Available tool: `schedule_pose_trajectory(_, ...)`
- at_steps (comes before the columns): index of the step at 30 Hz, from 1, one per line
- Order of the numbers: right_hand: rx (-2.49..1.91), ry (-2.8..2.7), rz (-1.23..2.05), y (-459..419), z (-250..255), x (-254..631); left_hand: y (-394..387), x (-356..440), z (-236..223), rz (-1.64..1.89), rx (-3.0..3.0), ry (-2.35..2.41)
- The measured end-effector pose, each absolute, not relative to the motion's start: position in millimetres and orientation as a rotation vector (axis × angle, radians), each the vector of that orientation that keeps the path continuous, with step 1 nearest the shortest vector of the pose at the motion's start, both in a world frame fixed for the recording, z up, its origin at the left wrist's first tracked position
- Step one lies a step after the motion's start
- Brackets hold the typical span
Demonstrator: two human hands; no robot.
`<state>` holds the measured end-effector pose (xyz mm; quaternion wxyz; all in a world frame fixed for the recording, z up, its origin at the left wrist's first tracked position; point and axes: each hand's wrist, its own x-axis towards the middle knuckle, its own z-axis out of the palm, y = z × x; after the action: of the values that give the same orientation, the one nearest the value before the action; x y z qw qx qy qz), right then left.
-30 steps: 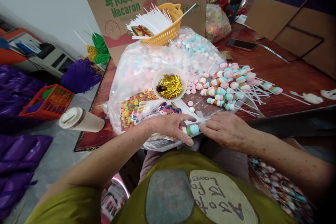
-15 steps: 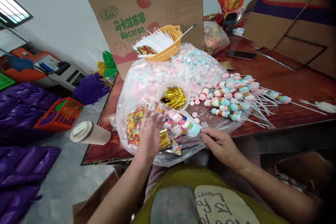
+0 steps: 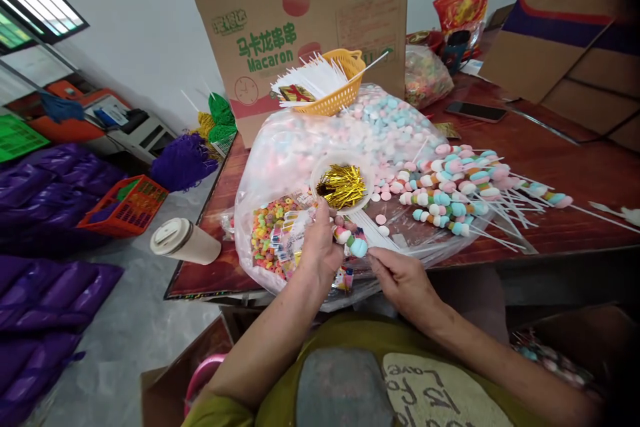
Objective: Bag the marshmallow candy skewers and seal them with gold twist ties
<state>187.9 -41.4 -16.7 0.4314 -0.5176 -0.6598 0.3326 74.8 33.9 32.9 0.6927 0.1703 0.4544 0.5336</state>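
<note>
A marshmallow skewer (image 3: 357,247) in pink, white, green and blue lies between my two hands, just above the table's front edge. My right hand (image 3: 407,283) pinches its stick right below the blue end piece. Around its other end my left hand (image 3: 323,240) is closed, hiding the upper pieces. Beyond the left fingers stands a round tub (image 3: 370,180) of gold twist ties (image 3: 345,185). Printed clear wrappers (image 3: 290,237) and ring-shaped gummies (image 3: 265,223) lie left of that hand. Several finished skewers (image 3: 450,180) are piled to the right.
A large clear bag of pastel candies (image 3: 280,147) spreads behind the tub. A yellow basket (image 3: 335,103) of white sticks rests on it, before a tall carton (image 3: 320,13). A lidded cup (image 3: 193,240) stands at the table's left edge; a phone (image 3: 476,111) lies at the back right.
My left hand has moved right, from over the wrappers onto the skewer, and closed around its upper part. My right hand still pinches the stick. The view has shifted slightly left.
</note>
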Motion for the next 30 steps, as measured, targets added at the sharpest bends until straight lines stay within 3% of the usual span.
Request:
schedule_pose_trajectory(2, -1.329, -1.761, 0.551, -38.5, -24.0, 188.1, 31.9, 78.5, 30.6, 1.216, 0.289, 1.045)
schedule_pose_trajectory(4, -1.324, -1.777, 0.542, -36.6, -28.3, 187.6, 31.7, 76.3, 31.3, 1.171, 0.257, 1.002)
schedule_pose_trajectory(7, -1.276, -1.586, 0.896, -35.5, -27.1, 189.7, 35.3, 62.6, 34.9, 1.104, 0.325, 0.850)
schedule_pose_trajectory(11, -1.153, -1.204, 1.389, -37.1, -21.1, 194.0, 37.6, 47.7, 34.7, 1.266, 0.506, 0.729)
schedule_pose_trajectory(20, -1.030, -1.142, 1.573, -46.4, -21.5, 183.2, 36.9, 59.6, 38.6, 1.282, 0.510, 0.724)
schedule_pose_trajectory(26, -1.085, -1.223, 1.517, -48.5, -22.9, 184.4, 40.8, 58.2, 41.8, 1.190, 0.274, 0.739)
schedule_pose_trajectory(30, -1.250, -1.490, 1.051, -47.1, -29.5, 185.7, 41.2, 60.1, 41.7, 1.149, 0.209, 0.846)
